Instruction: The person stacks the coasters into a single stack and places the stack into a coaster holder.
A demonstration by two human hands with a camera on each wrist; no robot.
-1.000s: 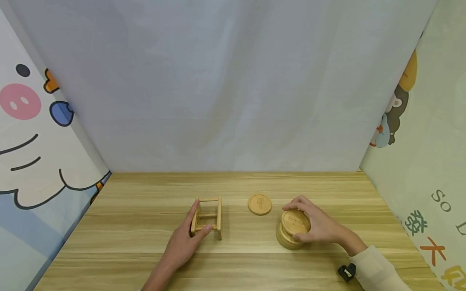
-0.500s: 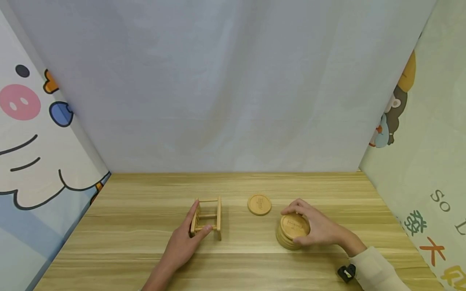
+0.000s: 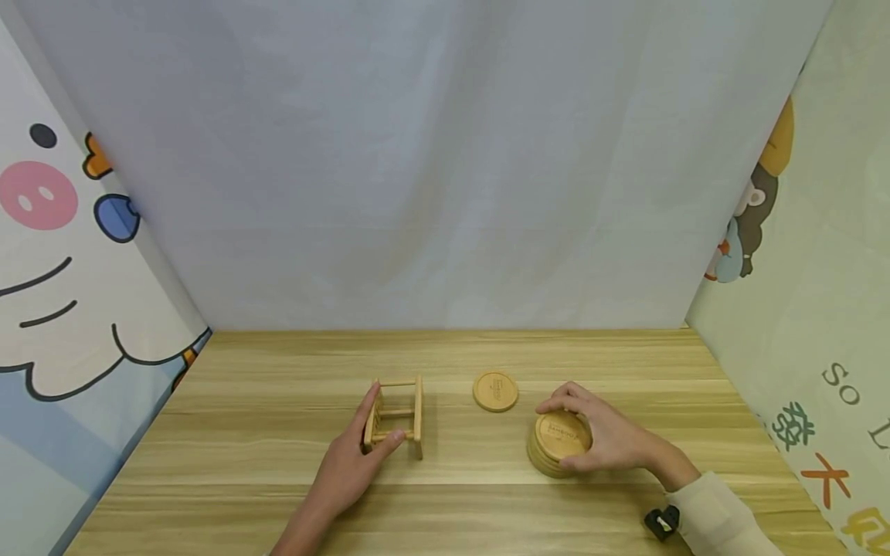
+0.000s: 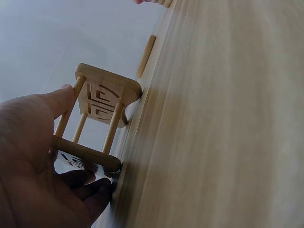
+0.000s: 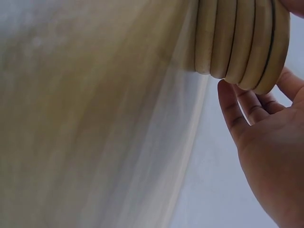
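My left hand (image 3: 350,455) grips a small wooden coaster rack (image 3: 419,421) by its left side, thumb over a front rod. In the left wrist view the rack (image 4: 108,97) shows two carved end panels joined by round rods. To the right, a stack of round wooden coasters (image 3: 545,462) stands on the table. My right hand (image 3: 612,432) holds the top coaster (image 3: 560,434) by its edge, thumb at the front and index finger behind, flush over the stack. From the right wrist, several coasters (image 5: 242,42) are seen edge-on, with fingertips beside them.
One loose round coaster (image 3: 496,391) lies flat between the rack and the stack, farther back. The wood-grain table (image 3: 445,517) meets a pale cloth backdrop (image 3: 445,193). Printed cartoon panels stand on the left (image 3: 62,309) and right (image 3: 799,324).
My right hand has brought the top coaster down from a slightly raised, offset position into line with the stack, turning it a little. The left hand and rack have stayed still.
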